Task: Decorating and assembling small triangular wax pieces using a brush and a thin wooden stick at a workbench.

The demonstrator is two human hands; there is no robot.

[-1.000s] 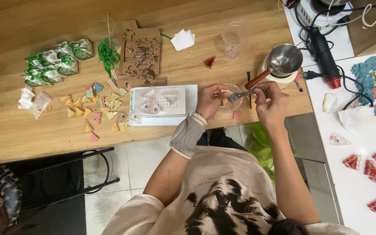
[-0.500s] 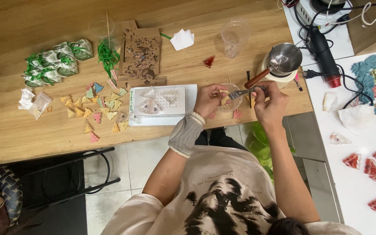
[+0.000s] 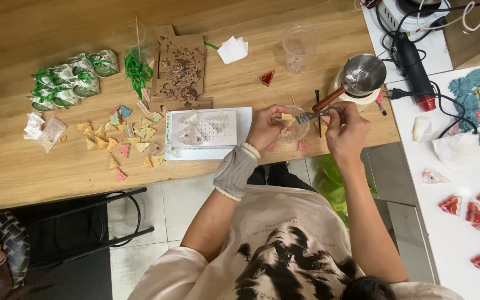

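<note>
My left hand (image 3: 265, 128), with a grey knitted cuff on the wrist, holds the rim of a small clear bowl (image 3: 291, 133) at the front edge of the wooden table (image 3: 40, 172). My right hand (image 3: 348, 129) grips a metal fork-like tool (image 3: 308, 116) whose tip is over the bowl. The bowl holds pale bits. Small pink triangular pieces (image 3: 304, 145) lie beside the bowl. Left of my hands sits a white perforated tray (image 3: 234, 130) with clear moulded shapes on it.
Several coloured triangles (image 3: 123, 139) are scattered to the left, with green-ribboned packets (image 3: 68, 83) beyond. A littered cardboard piece (image 3: 180, 69), a clear cup (image 3: 300, 44), a metal pot (image 3: 362, 75) and a heat gun (image 3: 412, 72) stand behind. A white table (image 3: 451, 244) holds red wedges and flower shapes.
Nothing much: both hands stay at the small bowl, and the tool tip has shifted only slightly over it.
</note>
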